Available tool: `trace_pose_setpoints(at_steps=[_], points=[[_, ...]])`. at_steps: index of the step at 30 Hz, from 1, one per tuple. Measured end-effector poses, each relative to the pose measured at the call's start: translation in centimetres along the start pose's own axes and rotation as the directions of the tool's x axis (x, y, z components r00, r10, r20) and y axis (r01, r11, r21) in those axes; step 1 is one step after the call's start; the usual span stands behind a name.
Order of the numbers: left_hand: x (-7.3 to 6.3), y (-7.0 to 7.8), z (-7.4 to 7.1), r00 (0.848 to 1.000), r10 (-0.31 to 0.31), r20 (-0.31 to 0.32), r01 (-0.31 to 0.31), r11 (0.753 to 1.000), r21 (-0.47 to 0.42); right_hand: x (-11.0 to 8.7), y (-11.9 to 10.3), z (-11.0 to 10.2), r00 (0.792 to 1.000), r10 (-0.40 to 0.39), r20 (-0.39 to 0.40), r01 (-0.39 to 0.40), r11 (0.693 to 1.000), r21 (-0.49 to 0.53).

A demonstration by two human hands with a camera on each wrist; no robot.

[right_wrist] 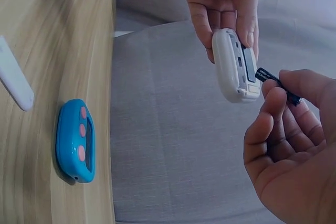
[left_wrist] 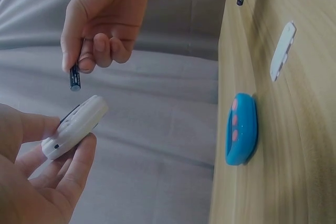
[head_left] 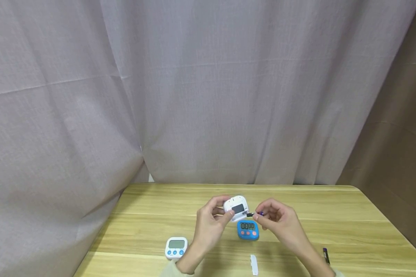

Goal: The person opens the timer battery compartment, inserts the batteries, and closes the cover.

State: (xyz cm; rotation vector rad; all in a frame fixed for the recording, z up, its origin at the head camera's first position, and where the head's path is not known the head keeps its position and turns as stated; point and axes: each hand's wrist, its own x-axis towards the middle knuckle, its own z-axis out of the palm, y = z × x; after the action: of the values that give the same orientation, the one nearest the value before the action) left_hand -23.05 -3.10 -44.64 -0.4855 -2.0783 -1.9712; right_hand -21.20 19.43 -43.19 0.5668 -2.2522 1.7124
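Note:
Above the table, my left hand (head_left: 207, 227) holds a white digital timer (head_left: 236, 201) by its edges, its back turned toward me. In the right wrist view the timer's battery compartment (right_wrist: 240, 62) is uncovered. Between thumb and fingertips my right hand (head_left: 282, 223) pinches a small dark battery (right_wrist: 269, 78). One end of the battery points at the timer; the left wrist view shows a small gap between them. Below the hands, a slim white battery cover (head_left: 254, 264) lies on the table. Whether a battery sits inside the compartment is hard to tell.
A blue timer (head_left: 248, 236) with orange buttons lies on the wooden table (head_left: 142, 215) beneath my hands. To the left is another white timer (head_left: 168, 250) with blue buttons. A second battery (head_left: 326, 256) lies at the right. Grey curtain (head_left: 208, 96) hangs behind the table.

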Motion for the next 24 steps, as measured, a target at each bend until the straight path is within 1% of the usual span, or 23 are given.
trace_pose_setpoints(at_steps=[9, 15, 19, 24], points=[[-0.2, -0.1, 0.2, 1.000, 0.004, 0.022, -0.004, 1.000, -0.012, -0.2, 0.1, 0.6, 0.999, -0.052, -0.001, 0.051, 0.997, -0.049], [-0.3, 0.0, 0.2, 1.000, 0.002, 0.028, -0.002, 1.000, -0.004, -0.3, 0.1, 1.1, 0.997, -0.074, -0.034, 0.070, 0.990, -0.121], [-0.3, 0.0, 0.3, 0.999, 0.004, 0.037, -0.003, 1.000, -0.013, -0.4, 0.4, 1.5, 0.989, -0.135, -0.055, 0.122, 0.974, -0.189], [-0.4, 0.1, 0.3, 0.999, 0.005, 0.040, -0.005, 1.000, -0.013, -0.3, 0.9, 1.8, 0.969, -0.240, -0.055, 0.219, 0.942, -0.254]])
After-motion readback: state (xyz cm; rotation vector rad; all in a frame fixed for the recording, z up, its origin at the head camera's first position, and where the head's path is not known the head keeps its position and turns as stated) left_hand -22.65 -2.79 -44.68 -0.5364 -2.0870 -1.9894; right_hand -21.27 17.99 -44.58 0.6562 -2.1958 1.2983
